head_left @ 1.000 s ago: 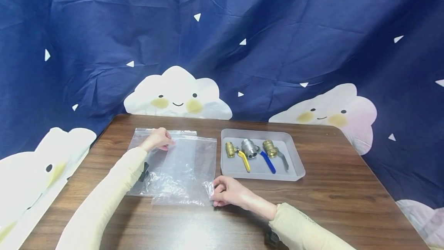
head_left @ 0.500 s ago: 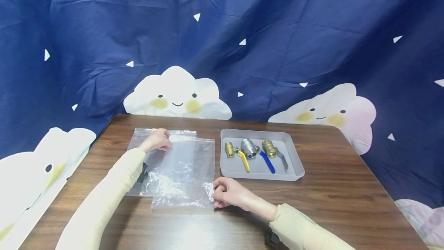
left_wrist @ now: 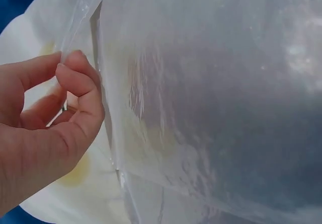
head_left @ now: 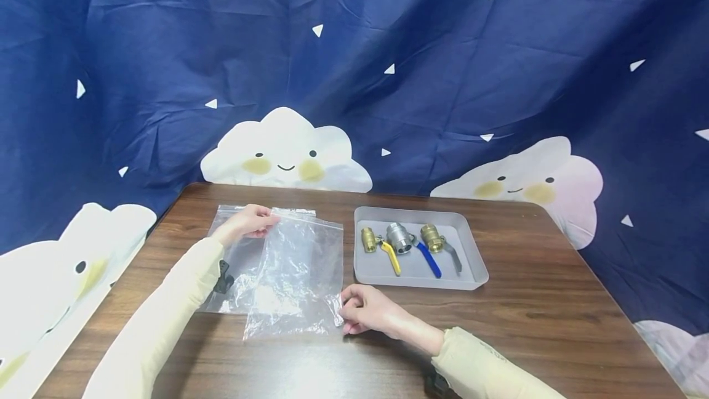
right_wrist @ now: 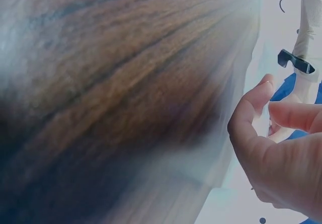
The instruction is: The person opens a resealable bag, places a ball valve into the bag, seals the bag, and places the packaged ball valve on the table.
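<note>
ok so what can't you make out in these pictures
- Head view: part of the rear bag, covered by the left hand and left sleeve.
- Head view: the print on the right sleeve, too small to read.
- Left wrist view: the rest of the front bag, cut off by the edge.
- Right wrist view: the tabletop, blurred.

Pale cream long sleeves are worn on both arms, with the left sleeve (head_left: 166, 306) seen well to the left of the gathered right cuff (head_left: 445, 346). Small dark lettering (head_left: 492, 350), too fine to be read, is printed on the right sleeve (head_left: 498, 377) near that cuff. A black device (head_left: 437, 383) is partly hidden beneath the cuff; an angular black unit (right_wrist: 297, 61), well apart from it, is worn near the left sleeve's end. Bare fingers (right_wrist: 246, 108) are shown beyond the cuff.
</note>
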{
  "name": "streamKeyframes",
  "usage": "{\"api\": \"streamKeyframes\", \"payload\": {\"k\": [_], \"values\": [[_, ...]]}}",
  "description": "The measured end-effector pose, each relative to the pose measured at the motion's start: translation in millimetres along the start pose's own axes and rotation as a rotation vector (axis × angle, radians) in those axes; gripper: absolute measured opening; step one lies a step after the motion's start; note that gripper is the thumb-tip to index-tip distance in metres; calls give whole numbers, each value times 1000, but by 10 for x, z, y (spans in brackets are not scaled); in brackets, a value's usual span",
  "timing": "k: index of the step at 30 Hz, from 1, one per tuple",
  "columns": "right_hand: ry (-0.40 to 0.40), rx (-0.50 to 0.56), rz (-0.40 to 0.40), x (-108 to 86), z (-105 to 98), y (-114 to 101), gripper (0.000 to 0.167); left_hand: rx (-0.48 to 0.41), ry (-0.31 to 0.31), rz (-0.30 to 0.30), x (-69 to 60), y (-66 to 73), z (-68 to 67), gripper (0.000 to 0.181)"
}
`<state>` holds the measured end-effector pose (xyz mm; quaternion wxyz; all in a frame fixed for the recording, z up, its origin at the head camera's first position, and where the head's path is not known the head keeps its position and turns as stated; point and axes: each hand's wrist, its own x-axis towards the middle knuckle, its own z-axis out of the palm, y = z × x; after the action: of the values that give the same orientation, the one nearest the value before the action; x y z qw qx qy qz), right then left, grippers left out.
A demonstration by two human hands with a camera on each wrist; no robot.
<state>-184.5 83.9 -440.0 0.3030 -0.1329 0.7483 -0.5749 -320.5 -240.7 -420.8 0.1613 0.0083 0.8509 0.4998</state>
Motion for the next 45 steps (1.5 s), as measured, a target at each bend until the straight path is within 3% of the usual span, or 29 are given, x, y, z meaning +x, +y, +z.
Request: {"api": "streamKeyframes", "payload": {"k": [4,10,24,30,39,45], "values": [[-4,-9,-7,-18,-11,13,27,-21,23,47,-33,-6,4,18],[-2,-26,-21,-35,-25,46,24,-62,47,99,-88,-57,-22,35],[-2,-81,-84,-103,-64,74,15,-305,45,178,-211,-29,-51,47],[16,-106,-98,-168,-105,67,15,-364,54,226,-259,49,11,30],[30,-130,-108,-276,-193,133,11,-495,-1,319,-293,157,132,17],[56,-179,-142,-356,-259,201,9,-564,-27,377,-349,279,239,20]]}}
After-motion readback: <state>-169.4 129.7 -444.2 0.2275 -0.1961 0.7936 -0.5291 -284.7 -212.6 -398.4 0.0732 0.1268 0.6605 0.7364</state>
